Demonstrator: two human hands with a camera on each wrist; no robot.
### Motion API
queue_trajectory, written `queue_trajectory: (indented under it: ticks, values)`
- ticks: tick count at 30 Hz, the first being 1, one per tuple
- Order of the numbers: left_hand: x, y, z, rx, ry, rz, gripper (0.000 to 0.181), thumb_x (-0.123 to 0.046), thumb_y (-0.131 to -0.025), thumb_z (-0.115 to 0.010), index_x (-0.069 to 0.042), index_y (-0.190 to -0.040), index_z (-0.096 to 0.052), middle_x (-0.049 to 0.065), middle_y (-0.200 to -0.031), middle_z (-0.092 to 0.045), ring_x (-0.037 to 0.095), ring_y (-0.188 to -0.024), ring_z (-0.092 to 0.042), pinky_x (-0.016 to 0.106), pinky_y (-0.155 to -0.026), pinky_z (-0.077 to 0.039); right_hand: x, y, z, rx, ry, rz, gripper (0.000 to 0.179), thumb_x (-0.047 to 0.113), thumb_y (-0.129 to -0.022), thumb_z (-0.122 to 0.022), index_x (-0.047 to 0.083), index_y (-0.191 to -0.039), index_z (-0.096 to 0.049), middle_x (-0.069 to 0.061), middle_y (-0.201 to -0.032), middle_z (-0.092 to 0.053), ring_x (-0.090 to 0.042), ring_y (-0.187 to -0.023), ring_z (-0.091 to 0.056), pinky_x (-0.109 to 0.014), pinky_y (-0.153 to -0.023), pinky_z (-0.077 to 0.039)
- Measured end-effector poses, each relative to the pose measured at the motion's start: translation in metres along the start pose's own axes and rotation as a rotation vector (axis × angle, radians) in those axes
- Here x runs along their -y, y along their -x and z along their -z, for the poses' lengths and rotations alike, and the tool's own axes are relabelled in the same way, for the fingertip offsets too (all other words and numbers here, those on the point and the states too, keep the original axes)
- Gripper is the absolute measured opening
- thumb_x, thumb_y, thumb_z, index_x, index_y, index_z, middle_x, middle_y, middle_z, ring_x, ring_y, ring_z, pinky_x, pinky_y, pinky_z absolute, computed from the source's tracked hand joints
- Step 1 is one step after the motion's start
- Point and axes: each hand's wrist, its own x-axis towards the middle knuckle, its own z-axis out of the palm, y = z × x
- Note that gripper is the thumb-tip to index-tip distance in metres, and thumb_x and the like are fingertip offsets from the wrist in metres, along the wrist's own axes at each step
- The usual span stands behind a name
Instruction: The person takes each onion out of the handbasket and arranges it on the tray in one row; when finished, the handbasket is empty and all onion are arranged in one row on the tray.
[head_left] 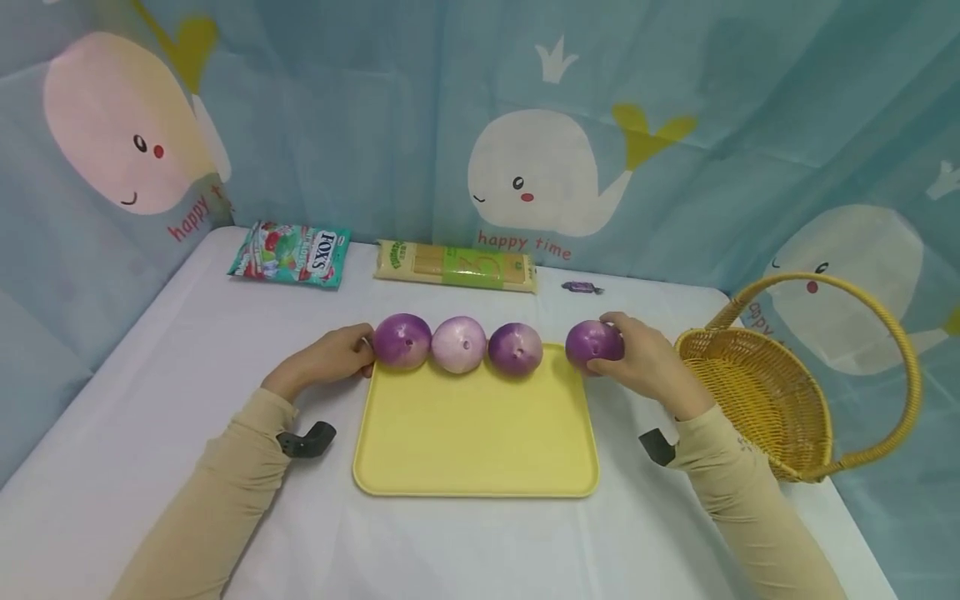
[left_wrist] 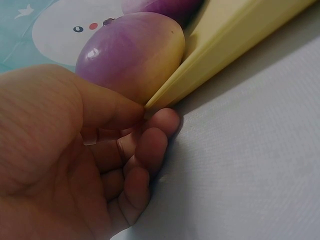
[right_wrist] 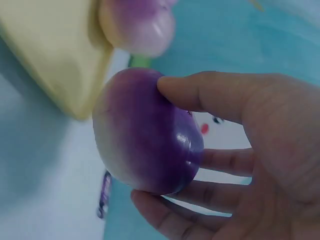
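Note:
A yellow tray (head_left: 480, 442) lies on the white table. Three purple-and-white turnips, a left one (head_left: 402, 343), a middle one (head_left: 459, 345) and a right one (head_left: 515, 350), sit in a row along its far edge. My left hand (head_left: 337, 354) pinches the tray's far left corner; in the left wrist view the thumb is at the rim and the fingers curl beneath. Over the tray's far right corner, my right hand (head_left: 645, 358) holds a fourth turnip (right_wrist: 145, 132), thumb on one side and fingers on the other. The right wrist view shows this turnip apart from the tray.
A yellow wicker basket (head_left: 750, 400) with a tall handle stands on the right, close to my right forearm. Along the back lie a green candy bag (head_left: 292, 254), a pack of noodles (head_left: 457, 265) and a purple wrapped candy (head_left: 582, 287). A blue whale-print curtain (head_left: 360, 125) hangs behind.

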Motion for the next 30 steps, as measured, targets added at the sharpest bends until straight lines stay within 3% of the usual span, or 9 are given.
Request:
queue_trajectory:
  ticks: [11,20,30]
  values:
    - [0.004,-0.002,0.000,-0.002,-0.002,0.001,0.018,-0.012,-0.094,-0.046,-0.004,-0.108,-0.054,0.004,-0.079,-0.063,0.017,-0.072,-0.053,0.029,-0.069,-0.043,0.008,-0.012,-0.032,-0.002,-0.011,0.087,0.069,0.027,-0.082,-0.076,0.004,-0.140,-0.047,-0.025,-0.124,-0.057,-0.041,-0.111,-0.059,-0.056,-0.096,-0.048]
    - [-0.002,-0.002,0.001,0.002,0.001,-0.011,0.013,-0.010,-0.092,-0.047,-0.005,-0.102,-0.053,0.005,-0.079,-0.062,0.017,-0.072,-0.052,0.029,-0.069,-0.042,0.006,-0.015,-0.037,0.020,-0.012,0.094,0.071,0.027,-0.087,-0.071,0.004,-0.146,-0.040,-0.026,-0.132,-0.054,-0.043,-0.120,-0.055,-0.056,-0.101,-0.045]
    - [-0.003,0.001,0.000,-0.001,0.007,0.001,0.018,-0.011,-0.093,-0.047,-0.002,-0.108,-0.053,0.006,-0.079,-0.062,0.016,-0.072,-0.053,0.029,-0.069,-0.043,0.011,-0.012,-0.041,0.016,-0.011,0.120,0.066,0.023,-0.087,-0.071,0.005,-0.144,-0.042,-0.028,-0.131,-0.053,-0.044,-0.119,-0.056,-0.058,-0.100,-0.045]
